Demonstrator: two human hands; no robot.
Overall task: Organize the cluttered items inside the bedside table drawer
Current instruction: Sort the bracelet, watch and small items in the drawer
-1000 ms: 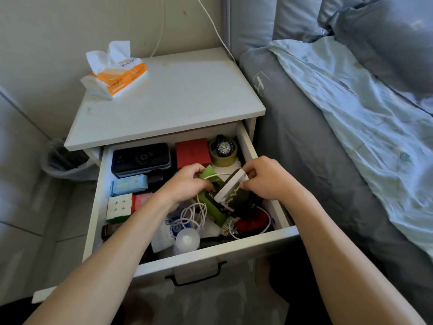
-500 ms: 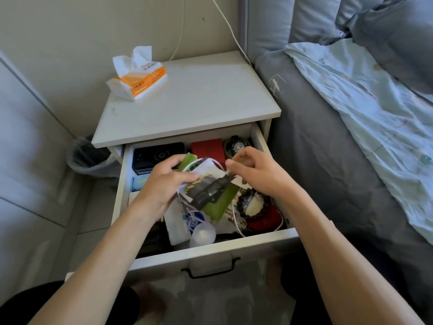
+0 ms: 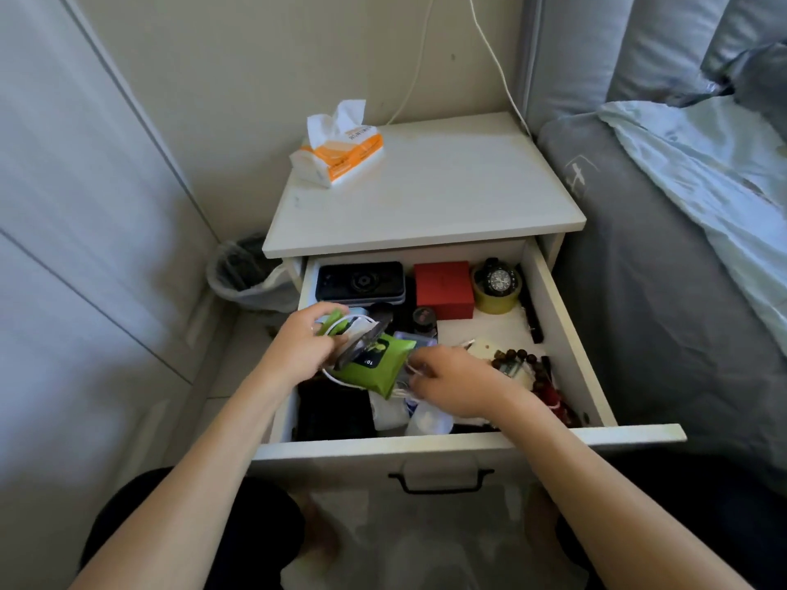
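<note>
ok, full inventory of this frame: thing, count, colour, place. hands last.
bedside table: 1, white, between wall and bed
open drawer: 1, white, pulled out
soft tissue pack: 1, white and orange, tabletop back left
flat black device: 1, drawer back left
red square box: 1, drawer back middle
yellow tape roll: 1, drawer back right
black wristwatch: 1, on the tape roll
brown bead bracelet: 1, drawer right
green wipes packet: 1, drawer middle, between the hands
white cable: 1, coiled, by left hand
bin: 1, dark, clear liner, left of table
bed: 1, grey, right
left hand: grip on packet and cable
right hand: curled at packet's right edge
</note>
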